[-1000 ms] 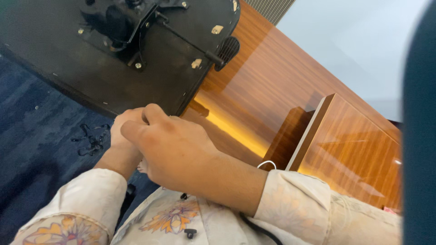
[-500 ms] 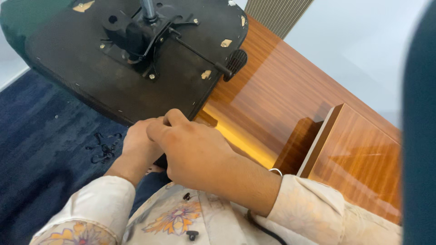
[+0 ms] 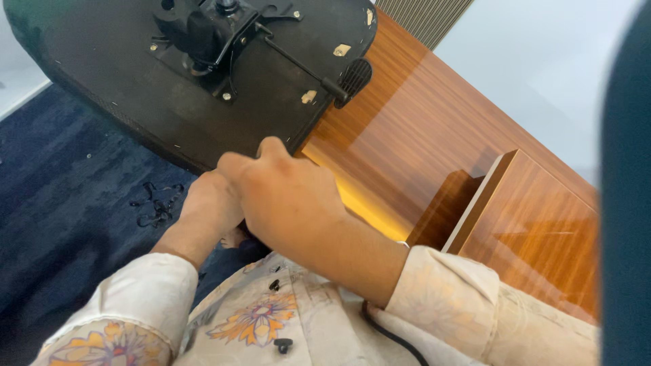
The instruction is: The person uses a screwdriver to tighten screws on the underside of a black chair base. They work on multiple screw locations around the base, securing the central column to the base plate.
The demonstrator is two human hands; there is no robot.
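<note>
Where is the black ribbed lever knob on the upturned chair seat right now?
In the head view, the black ribbed lever knob sits upper centre, at the right edge of the black chair seat underside, against the glossy wooden desk and above the right hand.

fingertips of both hands hidden, chair seat underside cropped

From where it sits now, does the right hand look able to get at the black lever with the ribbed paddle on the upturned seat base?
Probably yes: the right hand rests at the seat base's near edge, and the lever lies just beyond it, uncovered.
</note>
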